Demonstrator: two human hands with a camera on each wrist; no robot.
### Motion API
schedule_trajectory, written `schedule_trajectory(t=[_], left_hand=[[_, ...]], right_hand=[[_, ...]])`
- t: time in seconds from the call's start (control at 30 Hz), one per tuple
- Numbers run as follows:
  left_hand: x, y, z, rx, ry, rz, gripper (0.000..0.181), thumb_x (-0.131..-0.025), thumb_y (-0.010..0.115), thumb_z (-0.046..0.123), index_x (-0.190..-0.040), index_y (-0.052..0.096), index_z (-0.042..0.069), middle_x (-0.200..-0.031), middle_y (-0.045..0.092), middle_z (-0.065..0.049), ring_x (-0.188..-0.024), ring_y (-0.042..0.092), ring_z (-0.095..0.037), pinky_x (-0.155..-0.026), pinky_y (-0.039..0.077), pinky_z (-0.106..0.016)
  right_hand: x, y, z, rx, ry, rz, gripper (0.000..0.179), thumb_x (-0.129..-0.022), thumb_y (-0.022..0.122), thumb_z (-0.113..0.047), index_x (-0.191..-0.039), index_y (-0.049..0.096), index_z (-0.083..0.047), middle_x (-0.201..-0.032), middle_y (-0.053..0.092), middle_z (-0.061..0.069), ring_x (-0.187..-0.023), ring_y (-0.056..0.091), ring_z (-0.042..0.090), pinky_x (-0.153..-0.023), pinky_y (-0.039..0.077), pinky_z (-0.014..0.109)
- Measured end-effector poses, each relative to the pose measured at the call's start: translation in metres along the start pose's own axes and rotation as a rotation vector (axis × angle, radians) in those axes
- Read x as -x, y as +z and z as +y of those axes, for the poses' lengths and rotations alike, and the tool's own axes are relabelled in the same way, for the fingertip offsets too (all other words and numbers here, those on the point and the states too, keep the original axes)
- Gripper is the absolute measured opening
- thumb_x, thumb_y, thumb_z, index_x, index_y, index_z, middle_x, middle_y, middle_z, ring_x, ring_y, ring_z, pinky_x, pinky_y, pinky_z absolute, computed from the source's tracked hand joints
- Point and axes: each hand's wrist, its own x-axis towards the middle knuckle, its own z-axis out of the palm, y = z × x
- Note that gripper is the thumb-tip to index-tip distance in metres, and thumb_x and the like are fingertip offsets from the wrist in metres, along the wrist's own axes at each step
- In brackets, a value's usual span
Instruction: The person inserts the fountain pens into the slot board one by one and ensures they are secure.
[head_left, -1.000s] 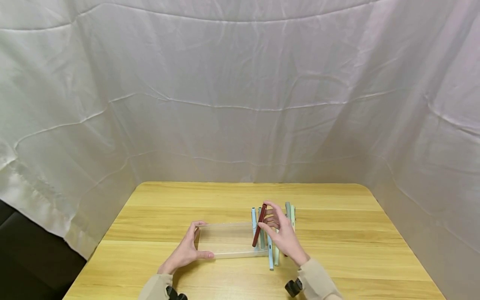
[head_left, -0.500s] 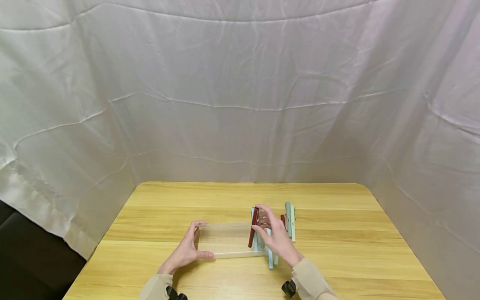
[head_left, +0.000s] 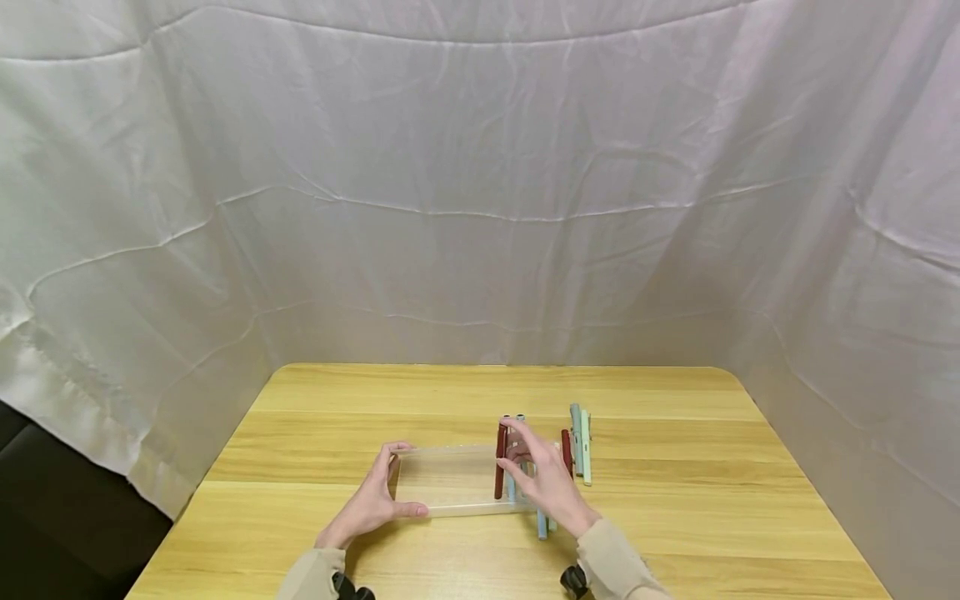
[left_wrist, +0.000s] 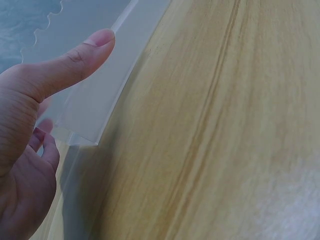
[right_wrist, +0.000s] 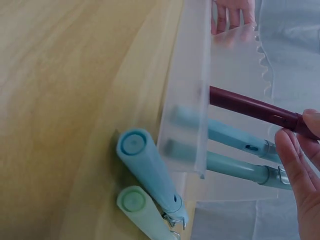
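In the head view my left hand (head_left: 371,496) grips the left end of a clear plastic pen holder (head_left: 450,479), thumb on the near wall, fingers at the far side. The left wrist view shows that thumb (left_wrist: 82,60) flat on the frosty wall. My right hand (head_left: 551,487) pinches a dark red pen (head_left: 500,462) near its upper end. In the right wrist view the pen's lower end lies behind the holder's wall. Beside it, a light blue pen (right_wrist: 232,135) and a teal pen (right_wrist: 232,166) lean in the holder, partly hidden by my hand in the head view.
On the wooden table (head_left: 712,500), a blue pen (right_wrist: 150,167) and a mint pen (right_wrist: 145,212) lie just outside the holder's right end. Farther right lie another dark red pen (head_left: 566,446), a grey-green pen (head_left: 577,442) and a pale green pen (head_left: 586,454). A curtain (head_left: 480,250) surrounds the table.
My right hand has moved left and slightly down with the dark red pen, which now stands more upright beside the light blue pen. The left hand and holder have stayed put.
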Motion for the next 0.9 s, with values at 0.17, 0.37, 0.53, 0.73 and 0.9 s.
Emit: schedule_trajectory(t=[0.17,0.37,0.53,0.73,0.9], left_hand=[[0.0000,0.0002,-0.0015,-0.023,0.030,0.010,0.099,-0.063,0.094,0.019,-0.139,0.035,-0.002,-0.150,0.038,-0.023,-0.149,0.026,-0.044,-0.125,0.012,-0.054],[-0.0007,0.0008,-0.0022,-0.020,0.008,0.012,0.099,-0.062,0.095,0.018,-0.139,0.035,0.000,-0.151,0.038,-0.022,-0.150,0.026,-0.042,-0.127,0.012,-0.053],[-0.0002,0.0003,-0.0015,-0.003,-0.015,0.003,0.100,-0.062,0.095,0.018,-0.140,0.034,0.001,-0.152,0.037,-0.020,-0.152,0.024,-0.040,-0.128,0.012,-0.049],[-0.0006,0.0004,-0.0037,-0.024,0.036,0.006,0.097,-0.064,0.094,0.018,-0.138,0.034,-0.001,-0.150,0.036,-0.024,-0.150,0.024,-0.047,-0.126,0.012,-0.056],[-0.0005,0.0007,-0.0045,-0.017,0.038,0.008,0.096,-0.064,0.094,0.017,-0.138,0.035,-0.001,-0.151,0.036,-0.025,-0.150,0.023,-0.047,-0.126,0.011,-0.056]], right_hand=[[0.0004,0.0021,0.0025,0.034,-0.049,0.001,0.066,-0.084,0.076,0.001,-0.144,0.048,-0.001,-0.095,0.070,0.007,-0.079,0.067,0.010,-0.076,0.065,0.023],[0.0016,0.0045,0.0049,0.067,-0.069,-0.020,0.066,-0.084,0.076,0.000,-0.144,0.049,-0.001,-0.092,0.069,0.004,-0.073,0.062,0.003,-0.068,0.060,0.016],[0.0022,0.0058,0.0051,0.074,-0.047,-0.040,0.065,-0.086,0.076,-0.001,-0.144,0.048,-0.002,-0.093,0.068,0.003,-0.068,0.056,0.000,-0.057,0.054,0.013],[-0.0008,0.0074,0.0048,0.128,-0.047,-0.022,0.064,-0.083,0.081,-0.007,-0.141,0.052,-0.006,-0.087,0.063,0.001,-0.061,0.051,0.007,-0.051,0.048,0.014],[-0.0062,0.0073,0.0032,0.185,-0.054,-0.005,0.060,-0.083,0.081,-0.007,-0.137,0.056,-0.001,-0.083,0.059,0.000,-0.059,0.042,-0.001,-0.049,0.041,0.010]])
